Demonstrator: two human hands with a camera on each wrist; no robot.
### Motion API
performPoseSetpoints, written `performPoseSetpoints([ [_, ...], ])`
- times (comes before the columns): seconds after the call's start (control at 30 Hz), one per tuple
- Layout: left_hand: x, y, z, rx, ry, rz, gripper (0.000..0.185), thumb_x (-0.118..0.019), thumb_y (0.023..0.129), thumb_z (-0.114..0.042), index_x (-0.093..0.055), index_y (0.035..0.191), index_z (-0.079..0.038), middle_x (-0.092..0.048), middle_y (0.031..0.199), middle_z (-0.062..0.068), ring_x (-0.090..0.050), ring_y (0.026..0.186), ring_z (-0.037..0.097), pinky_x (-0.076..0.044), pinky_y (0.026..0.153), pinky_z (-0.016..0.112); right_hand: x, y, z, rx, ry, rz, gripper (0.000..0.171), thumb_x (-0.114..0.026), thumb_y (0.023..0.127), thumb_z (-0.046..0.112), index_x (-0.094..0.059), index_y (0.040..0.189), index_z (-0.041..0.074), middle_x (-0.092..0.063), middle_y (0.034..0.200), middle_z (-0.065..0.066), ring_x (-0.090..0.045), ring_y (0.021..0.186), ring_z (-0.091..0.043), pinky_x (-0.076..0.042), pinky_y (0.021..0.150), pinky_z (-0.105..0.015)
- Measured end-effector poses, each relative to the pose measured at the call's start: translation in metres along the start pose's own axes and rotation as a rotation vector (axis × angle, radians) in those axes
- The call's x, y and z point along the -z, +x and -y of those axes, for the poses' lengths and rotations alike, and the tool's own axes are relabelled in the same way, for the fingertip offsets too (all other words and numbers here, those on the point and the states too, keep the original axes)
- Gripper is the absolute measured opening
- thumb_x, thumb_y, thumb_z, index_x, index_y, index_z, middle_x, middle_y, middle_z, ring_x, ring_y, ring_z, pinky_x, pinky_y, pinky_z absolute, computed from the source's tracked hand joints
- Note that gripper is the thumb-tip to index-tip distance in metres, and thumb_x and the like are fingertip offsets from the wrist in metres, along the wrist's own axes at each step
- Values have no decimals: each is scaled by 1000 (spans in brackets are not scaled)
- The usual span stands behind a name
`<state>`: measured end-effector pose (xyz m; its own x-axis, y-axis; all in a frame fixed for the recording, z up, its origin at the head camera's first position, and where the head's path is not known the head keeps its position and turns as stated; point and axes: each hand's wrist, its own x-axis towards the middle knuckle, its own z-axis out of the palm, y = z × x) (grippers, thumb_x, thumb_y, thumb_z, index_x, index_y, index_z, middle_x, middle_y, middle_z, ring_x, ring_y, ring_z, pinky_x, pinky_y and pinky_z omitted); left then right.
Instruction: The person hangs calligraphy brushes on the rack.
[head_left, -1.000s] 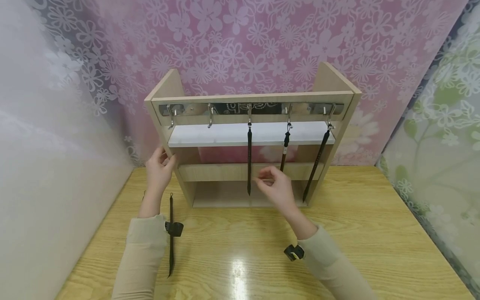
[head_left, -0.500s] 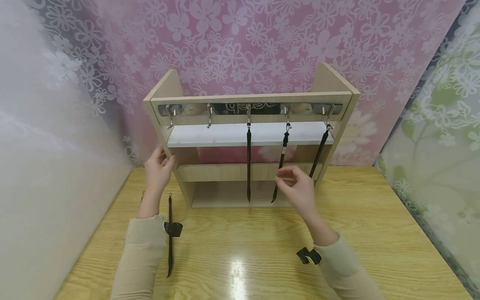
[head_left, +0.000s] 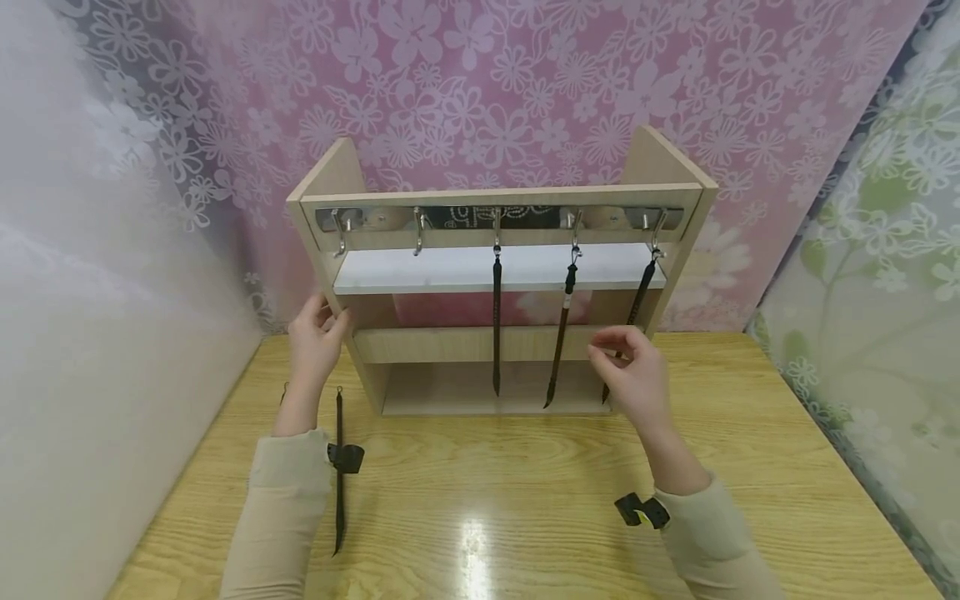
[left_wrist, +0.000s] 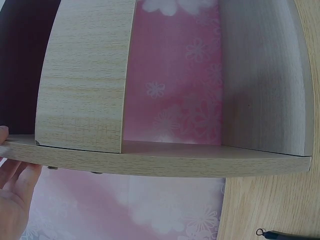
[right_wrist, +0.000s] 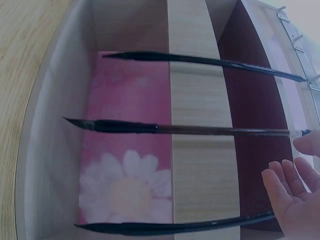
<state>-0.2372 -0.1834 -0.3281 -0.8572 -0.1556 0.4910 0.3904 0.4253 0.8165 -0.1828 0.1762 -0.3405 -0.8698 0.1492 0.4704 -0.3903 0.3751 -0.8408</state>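
A small wooden shelf point(head_left: 427, 346) carries a metal hook rail point(head_left: 457, 218). From its middle hook hangs a dark calligraphy brush point(head_left: 497, 325); a brown-handled brush point(head_left: 564, 321) and another dark brush point(head_left: 643, 292) hang from the two hooks to the right. My left hand point(head_left: 315, 337) grips the shelf's left side panel point(left_wrist: 175, 166), thumb on one face and fingers on the other. My right hand point(head_left: 637, 375) is in front of the rightmost brush, covering part of it. In the right wrist view the fingers point(right_wrist: 280, 192) hold nothing.
On the wooden table point(head_left: 450, 483), a dark brush point(head_left: 340, 500) lies beside my left forearm. A wire loop point(head_left: 284, 390) shows behind that arm; the rest is hidden. A white wall point(head_left: 112, 333) stands at the left, a floral backdrop point(head_left: 480, 100) behind the shelf.
My right hand has moved right, from beside the middle brush, past the brown-handled one, to the rightmost brush. The lower ends of the brushes have shifted slightly. My left hand has stayed put.
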Motion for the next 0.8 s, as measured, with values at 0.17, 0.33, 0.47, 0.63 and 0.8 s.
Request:
performPoseSetpoints([
  [0.17, -1, 7, 21, 5, -37, 9, 33, -54, 86, -2, -49, 118, 4, -51, 115, 24, -50, 107, 35, -46, 86, 43, 8, 2, -7, -12, -5, -26, 18, -62, 80, 0, -56, 96, -7, -58, 92, -16, -54, 80, -1, -47, 67, -10],
  [0.33, -2, 10, 34, -15, -30, 5, 34, -56, 86, -7, -51, 118, 0, -52, 115, 21, -50, 108, 30, -46, 86, 43, 16, 4, -9, -8, 12, -87, 16, -61, 79, -3, -56, 93, -8, -58, 89, -11, -56, 79, -2, -48, 67, -11],
  [0.47, -2, 11, 34, -15, -18, 5, 34, -56, 86, -9, -51, 118, 0, -52, 114, 20, -50, 109, 28, -45, 86, 42, 25, 7, -10, -18, 10, -137, 14, -62, 78, -4, -57, 91, -7, -59, 87, -8, -56, 78, -1, -48, 66, -10],
  [0.63, -1, 11, 34, -15, -15, -2, 32, -56, 86, -8, -52, 116, 0, -53, 114, 21, -50, 109, 28, -46, 86, 41, 35, 11, -13, -28, 0, -186, 12, -62, 78, -4, -58, 90, -4, -58, 86, -6, -57, 78, -1, -48, 66, -10],
  [0.8, -1, 10, 33, -16, -14, 2, 33, -56, 86, -9, -51, 118, -1, -52, 115, 21, -49, 109, 29, -45, 87, 41, 44, 16, -20, -26, -12, -236, 13, -63, 77, -4, -60, 89, -2, -59, 86, -3, -57, 78, -1, -48, 66, -10],
])
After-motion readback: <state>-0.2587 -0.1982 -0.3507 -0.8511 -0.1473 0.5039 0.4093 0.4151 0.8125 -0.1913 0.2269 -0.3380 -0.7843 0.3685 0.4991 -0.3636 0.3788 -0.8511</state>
